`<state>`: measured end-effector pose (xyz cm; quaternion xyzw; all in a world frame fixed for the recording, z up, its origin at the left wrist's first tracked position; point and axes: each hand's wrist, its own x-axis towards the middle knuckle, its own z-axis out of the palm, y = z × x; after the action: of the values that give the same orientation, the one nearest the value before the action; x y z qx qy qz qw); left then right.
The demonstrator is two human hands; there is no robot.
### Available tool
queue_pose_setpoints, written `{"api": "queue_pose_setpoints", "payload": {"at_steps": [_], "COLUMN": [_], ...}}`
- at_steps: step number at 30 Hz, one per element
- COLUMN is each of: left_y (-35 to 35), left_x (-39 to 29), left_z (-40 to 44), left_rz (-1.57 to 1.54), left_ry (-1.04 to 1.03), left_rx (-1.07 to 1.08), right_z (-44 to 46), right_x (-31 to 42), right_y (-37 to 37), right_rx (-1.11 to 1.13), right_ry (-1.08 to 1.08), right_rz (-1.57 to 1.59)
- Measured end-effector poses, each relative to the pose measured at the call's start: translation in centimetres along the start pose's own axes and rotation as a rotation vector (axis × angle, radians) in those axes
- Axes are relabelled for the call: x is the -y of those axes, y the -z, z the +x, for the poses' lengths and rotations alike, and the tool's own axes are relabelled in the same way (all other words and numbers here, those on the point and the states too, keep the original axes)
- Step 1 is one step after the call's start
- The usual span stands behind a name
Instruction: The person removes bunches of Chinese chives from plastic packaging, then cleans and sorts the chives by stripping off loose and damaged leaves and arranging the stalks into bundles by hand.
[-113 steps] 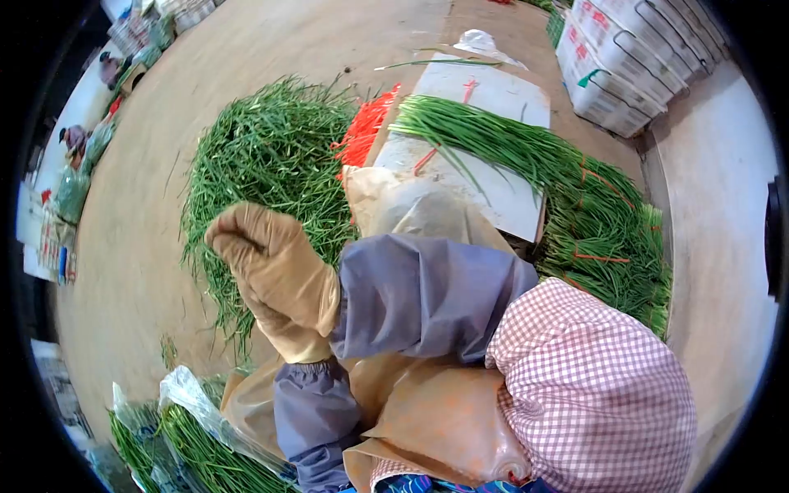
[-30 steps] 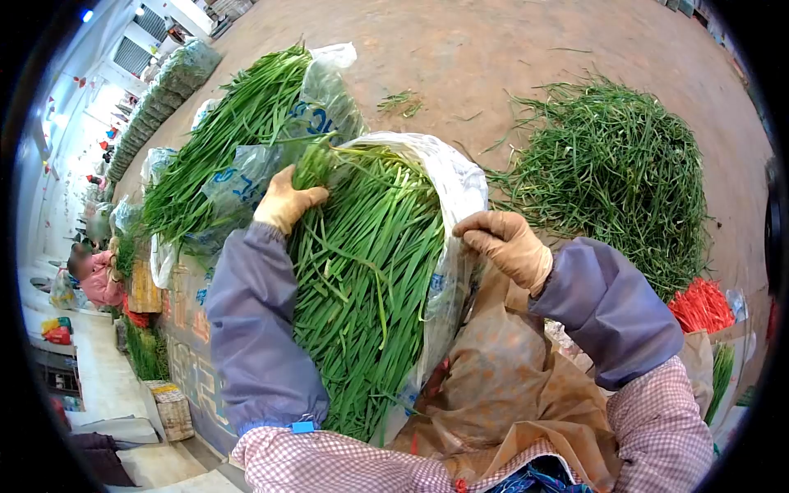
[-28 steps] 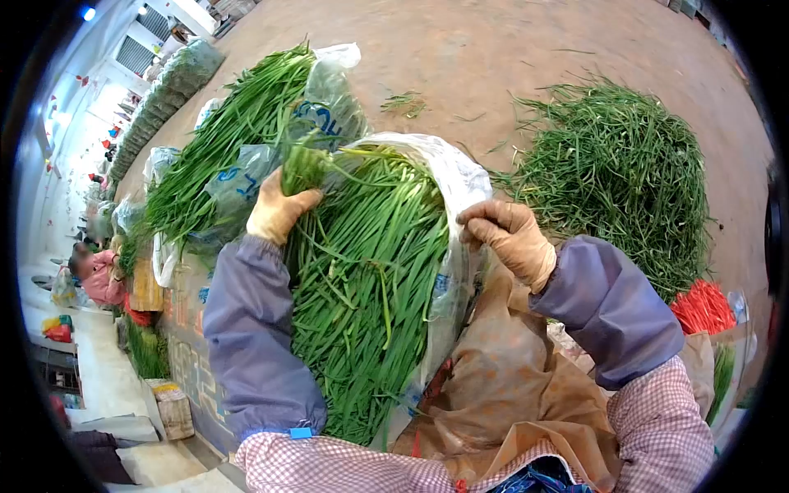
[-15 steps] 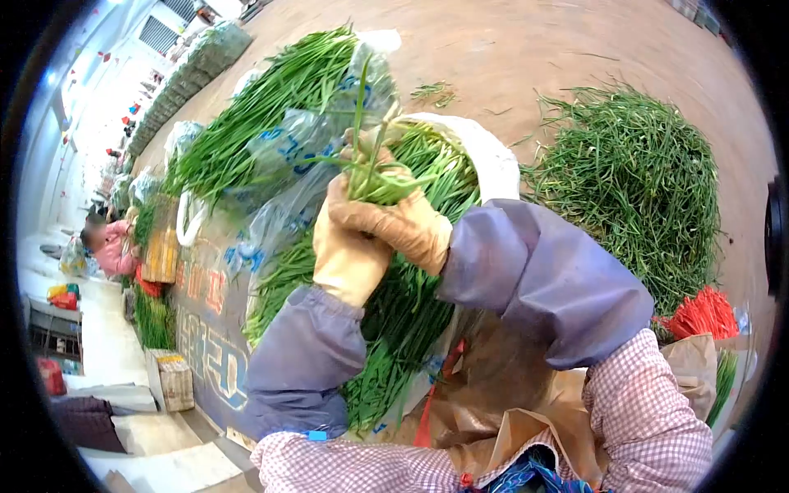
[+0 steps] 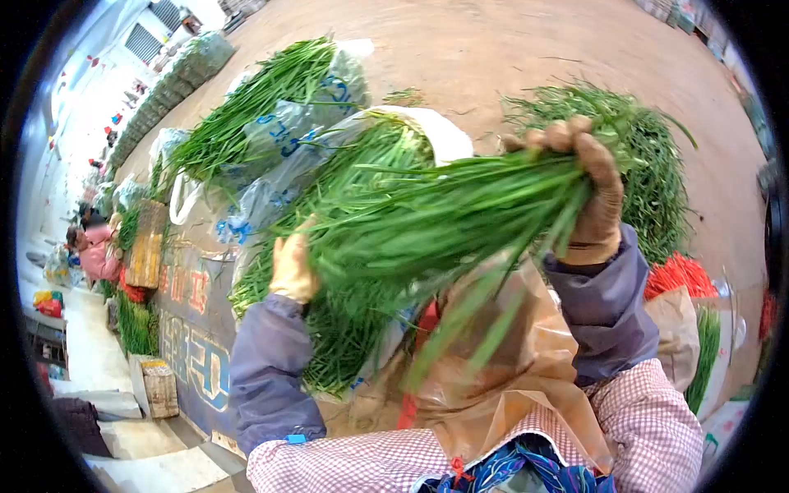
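Note:
My right hand (image 5: pixel 598 185), in a soiled tan glove, is closed round one end of a bunch of long green stalks (image 5: pixel 444 218). The bunch stretches leftward above my lap, its loose leaves blurred by motion. At its left end is my left hand (image 5: pixel 294 264), also gloved; the thumb shows, but the leaves hide most of the fingers. Beneath and behind the bunch, more greens (image 5: pixel 349 337) lie in an open plastic bag with a white rim (image 5: pixel 448 135). A brown apron (image 5: pixel 509 353) covers my lap.
Another bag of greens (image 5: pixel 263 115) stands at the upper left. A loose heap of leaves (image 5: pixel 657 181) lies on the floor at the right, near red ties (image 5: pixel 680 278). A co-worker in pink (image 5: pixel 99 251) sits at the far left beside a yellow crate (image 5: pixel 146 255).
Both hands were together on a small bunch over the bag. Now they are apart, the right hand raised to the right with a long bunch, the left lower and further left.

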<state>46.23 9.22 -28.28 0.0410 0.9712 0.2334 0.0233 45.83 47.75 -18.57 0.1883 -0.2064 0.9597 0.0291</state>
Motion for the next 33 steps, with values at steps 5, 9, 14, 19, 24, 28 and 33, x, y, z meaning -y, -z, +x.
{"api": "queue_pose_setpoints", "payload": {"at_steps": [5, 9, 14, 19, 24, 28, 33], "left_y": [7.4, 12.4, 2.7, -10.1, -13.7, -14.2, -14.7], "left_x": [-3.9, -15.9, -30.4, -32.1, -32.0, -33.4, -34.1], "left_z": [-1.1, -1.4, 0.0, -5.2, -9.9, -10.7, -8.8], "left_rz": [0.004, -0.260, -0.858, -1.248, -1.453, -1.246, -1.171], "left_ry": [-0.033, -0.571, -0.815, -0.357, 0.091, 0.170, 0.432], "left_rx": [0.245, 0.107, 0.544, 1.326, 1.413, 1.233, 1.022], "right_z": [-7.1, -11.0, -12.8, -14.8, -16.8, -16.0, -17.8], "right_x": [5.9, 7.8, 9.4, 12.9, 13.6, 11.2, 9.7], "right_y": [4.8, 4.8, 5.5, 8.1, 12.6, 13.3, 13.1], "right_rx": [-0.219, -0.228, -0.186, -0.159, -0.247, -0.542, -0.351], "right_ry": [-0.063, -0.182, -0.180, -0.119, -0.148, -0.239, -0.051], "right_rz": [0.025, 0.173, 0.274, 0.234, 0.121, 0.289, 0.182]}}
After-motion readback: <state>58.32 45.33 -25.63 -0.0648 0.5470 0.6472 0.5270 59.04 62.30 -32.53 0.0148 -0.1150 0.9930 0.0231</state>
